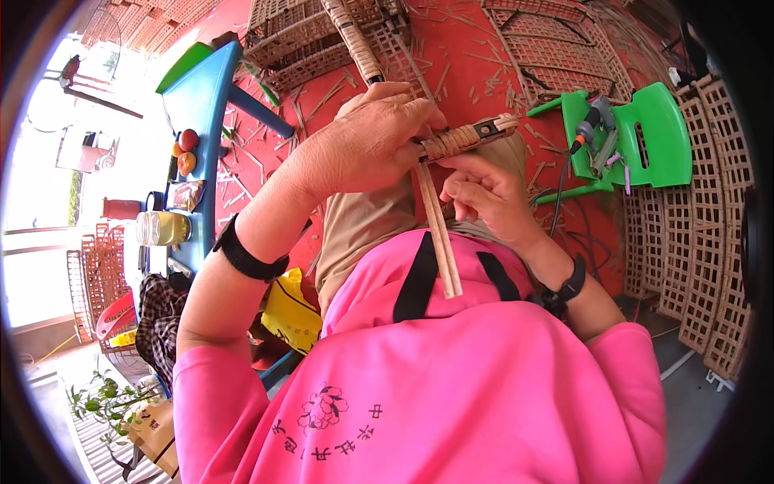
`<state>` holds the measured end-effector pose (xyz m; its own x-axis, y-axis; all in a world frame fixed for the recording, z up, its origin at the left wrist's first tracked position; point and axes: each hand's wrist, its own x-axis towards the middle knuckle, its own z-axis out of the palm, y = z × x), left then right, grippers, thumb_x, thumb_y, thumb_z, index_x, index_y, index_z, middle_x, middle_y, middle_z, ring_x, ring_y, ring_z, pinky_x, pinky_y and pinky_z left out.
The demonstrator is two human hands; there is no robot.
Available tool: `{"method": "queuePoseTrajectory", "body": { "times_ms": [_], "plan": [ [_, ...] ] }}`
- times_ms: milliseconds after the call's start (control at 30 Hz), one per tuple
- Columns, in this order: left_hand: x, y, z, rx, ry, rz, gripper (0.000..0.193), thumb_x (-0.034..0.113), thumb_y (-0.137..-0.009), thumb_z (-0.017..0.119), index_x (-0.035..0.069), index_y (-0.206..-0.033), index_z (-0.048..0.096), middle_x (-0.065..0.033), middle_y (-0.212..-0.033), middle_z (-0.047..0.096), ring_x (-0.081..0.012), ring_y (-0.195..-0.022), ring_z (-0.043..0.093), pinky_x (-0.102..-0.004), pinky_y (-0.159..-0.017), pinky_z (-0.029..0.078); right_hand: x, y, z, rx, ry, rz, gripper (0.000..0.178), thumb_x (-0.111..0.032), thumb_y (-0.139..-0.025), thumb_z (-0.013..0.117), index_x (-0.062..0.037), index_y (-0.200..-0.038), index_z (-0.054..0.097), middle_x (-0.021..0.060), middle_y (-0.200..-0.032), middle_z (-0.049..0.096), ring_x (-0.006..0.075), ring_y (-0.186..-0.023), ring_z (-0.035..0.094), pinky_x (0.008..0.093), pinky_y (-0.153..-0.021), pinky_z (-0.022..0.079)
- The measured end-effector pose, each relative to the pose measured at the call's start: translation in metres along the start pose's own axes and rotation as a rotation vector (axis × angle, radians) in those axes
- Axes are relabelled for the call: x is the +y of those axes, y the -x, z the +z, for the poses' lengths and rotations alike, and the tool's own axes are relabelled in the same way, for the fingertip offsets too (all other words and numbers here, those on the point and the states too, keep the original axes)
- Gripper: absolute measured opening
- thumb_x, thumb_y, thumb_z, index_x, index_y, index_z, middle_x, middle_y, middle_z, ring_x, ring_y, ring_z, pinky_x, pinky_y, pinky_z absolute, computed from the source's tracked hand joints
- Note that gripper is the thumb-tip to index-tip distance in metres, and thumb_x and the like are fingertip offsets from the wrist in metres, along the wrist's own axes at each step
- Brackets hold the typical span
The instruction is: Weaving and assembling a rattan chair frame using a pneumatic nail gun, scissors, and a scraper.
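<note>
My left hand is closed over the joint of a frame wrapped in tan cane strip. One wrapped bar runs away from me beyond the hand. A shorter wrapped bar points right, its dark slotted end piece holding pale strip ends. From beneath the joint, a pale doubled strip hangs toward me over my lap. My right hand is just below the short bar, its fingers curled in and the index finger close to the bar's underside. Whatever lies inside those fingers is hidden.
A green chair at right holds a corded tool. Woven lattice panels stand beside it; stacked lattice pieces lie ahead. Scraps litter the red floor. A blue table at left carries fruit and a jar.
</note>
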<state>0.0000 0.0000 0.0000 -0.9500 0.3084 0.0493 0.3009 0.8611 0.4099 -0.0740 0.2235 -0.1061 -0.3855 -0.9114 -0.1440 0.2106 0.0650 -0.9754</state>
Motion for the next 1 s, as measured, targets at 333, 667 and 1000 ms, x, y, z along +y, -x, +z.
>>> {"method": "queuePoseTrajectory", "body": {
  "times_ms": [333,667,1000],
  "plan": [
    [0.0,-0.006,-0.004,0.006,0.082,-0.024,0.035,0.002,-0.083,0.058,0.001,-0.118,0.062,-0.0112,-0.104,0.065,-0.0265,-0.109,0.06,-0.0391,-0.104,0.042,0.019,-0.017,0.035,-0.063,-0.177,-0.129,0.065,-0.02,-0.1,0.056,-0.0112,-0.153,0.019,0.0084,-0.106,0.065,0.0068,-0.074,0.057,0.0202,-0.066,0.047],
    [0.002,-0.003,-0.005,0.003,0.054,-0.039,0.038,0.002,-0.085,0.056,0.002,-0.122,0.062,-0.0095,-0.106,0.069,-0.0238,-0.119,0.057,-0.0387,-0.116,0.026,0.015,-0.03,0.052,0.292,-0.445,-0.092,0.025,-0.025,-0.101,0.058,-0.002,-0.107,0.065,0.0066,-0.082,0.066,0.0088,-0.06,0.059,0.0214,-0.052,0.047],
    [0.005,-0.005,-0.001,0.037,0.09,-0.059,0.03,0.018,-0.089,0.066,0.002,-0.115,0.065,-0.0098,-0.098,0.069,-0.0232,-0.107,0.062,-0.0393,-0.113,0.031,0.02,-0.03,0.053,0.446,-0.262,-0.156,0.02,-0.015,-0.097,0.064,0.0002,-0.109,0.065,0.0045,-0.083,0.066,0.0069,-0.059,0.058,0.0212,-0.051,0.046]
  ]
}}
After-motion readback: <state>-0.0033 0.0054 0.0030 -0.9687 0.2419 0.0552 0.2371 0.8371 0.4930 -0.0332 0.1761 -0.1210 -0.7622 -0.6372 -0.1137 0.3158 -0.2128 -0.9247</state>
